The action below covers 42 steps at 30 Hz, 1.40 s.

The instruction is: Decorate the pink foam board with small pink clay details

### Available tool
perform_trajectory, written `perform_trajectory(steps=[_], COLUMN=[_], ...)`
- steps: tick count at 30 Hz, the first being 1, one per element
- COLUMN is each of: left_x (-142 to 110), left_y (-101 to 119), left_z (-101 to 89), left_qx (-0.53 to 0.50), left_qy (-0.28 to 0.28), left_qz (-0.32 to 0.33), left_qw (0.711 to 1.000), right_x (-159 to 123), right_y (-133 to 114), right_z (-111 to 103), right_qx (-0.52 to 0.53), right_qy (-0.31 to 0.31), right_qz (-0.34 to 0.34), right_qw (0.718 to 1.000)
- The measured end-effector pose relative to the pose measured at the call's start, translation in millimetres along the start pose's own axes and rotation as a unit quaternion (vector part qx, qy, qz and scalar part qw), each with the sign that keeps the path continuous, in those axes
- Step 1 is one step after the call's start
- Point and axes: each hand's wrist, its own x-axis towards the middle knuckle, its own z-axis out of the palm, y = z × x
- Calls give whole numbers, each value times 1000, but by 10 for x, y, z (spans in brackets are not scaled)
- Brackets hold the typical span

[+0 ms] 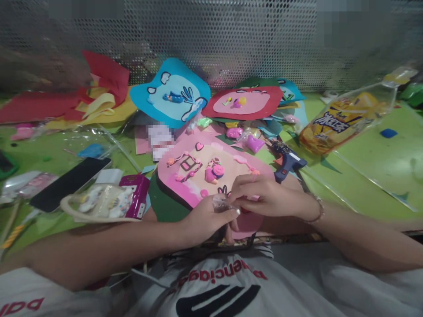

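Observation:
My left hand (206, 220) is closed on a small crinkled clear plastic bag (220, 204), its thumb lying along the near side. The fingers of my right hand (264, 193) are pinched together at the bag's right edge; whatever sits between them is too small to make out. Both hands are over the lower part of a pink and cream paper craft sheet (181, 189), which carries clay shapes, among them a pink figure with a rose-like swirl (214, 171) and a small heart (199, 146). Dark green paper (165, 204) shows beneath the sheet.
Right of the sheet lies a blue glue gun (287, 164), with a tilted drink bottle (346, 116) beyond. Blue (172, 90) and red (247, 102) craft sheets lean at the back. To the left are a phone (71, 182), a strapped case (112, 200) and coloured paper (99, 108).

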Motion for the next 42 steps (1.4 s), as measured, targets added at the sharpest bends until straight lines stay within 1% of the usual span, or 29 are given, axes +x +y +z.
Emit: perform_trajectory(steps=[5, 10, 12, 14, 17, 20, 30, 36, 42], left_x=[-5, 4, 8, 9, 5, -4, -9, -31, -53], left_y=[43, 93, 97, 88, 67, 62, 92, 119, 108], left_z=[9, 17, 17, 18, 23, 27, 42, 83, 119], left_qx=[19, 19, 13, 2, -13, -22, -26, -5, 28], left_qy=[-15, -20, -16, -9, -1, -1, -19, -26, -67], left_qz=[-13, -16, -19, -24, -34, -44, -75, -99, -115], left_qw=[1000, 999, 1000, 1000, 999, 999, 997, 995, 991], right_x=[-5, -6, -10, -17, -25, -20, -4, 13, -4], right_y=[-2, 42, 49, 43, 19, -1, -23, -49, -86], right_z=[-8, -48, -54, -47, -25, -6, 37, 82, 134], right_qx=[78, 126, 124, 104, 73, 72, 91, 94, 50], right_qy=[12, 9, 11, 8, -15, -30, -19, -54, -72], right_qz=[86, 104, 97, 67, 32, 30, -19, -7, -28], right_qw=[993, 986, 988, 992, 997, 997, 996, 994, 996])
